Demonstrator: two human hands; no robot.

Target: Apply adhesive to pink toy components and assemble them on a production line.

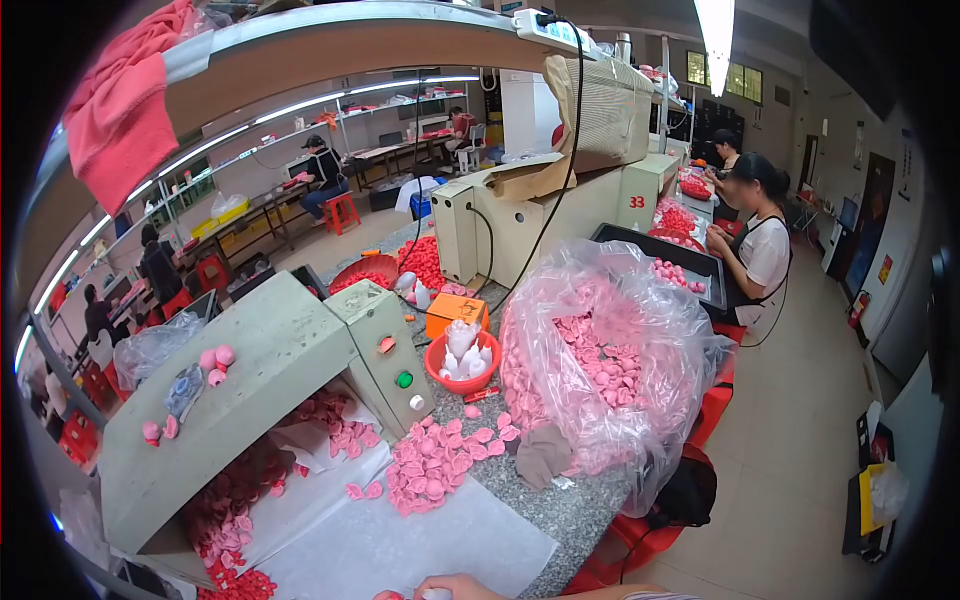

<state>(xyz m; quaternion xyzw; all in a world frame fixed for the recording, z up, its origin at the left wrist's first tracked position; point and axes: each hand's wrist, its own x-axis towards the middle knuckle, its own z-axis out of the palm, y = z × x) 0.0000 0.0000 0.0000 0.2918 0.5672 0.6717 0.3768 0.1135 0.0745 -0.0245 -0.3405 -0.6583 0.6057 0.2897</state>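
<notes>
At the lower edge my right hand (460,587) is closed around a white squeeze bottle (437,595), of which only a small part shows. A small reddish patch lies just left of it, too cut off to make out. My left hand does not show. Just beyond lies a white paper sheet (400,550), with a heap of small pink cupped pieces (430,465) at its far edge. Farther off, an orange-red bowl (463,381) holds several white squeeze bottles (462,345).
A grey-green machine (230,380) with pink pieces under its hood stands left. A large clear bag (650,400) of pink pieces sits right, beside a brown cloth (543,455). An orange box (456,314) stands behind the bowl. Co-workers (755,240) sit farther along.
</notes>
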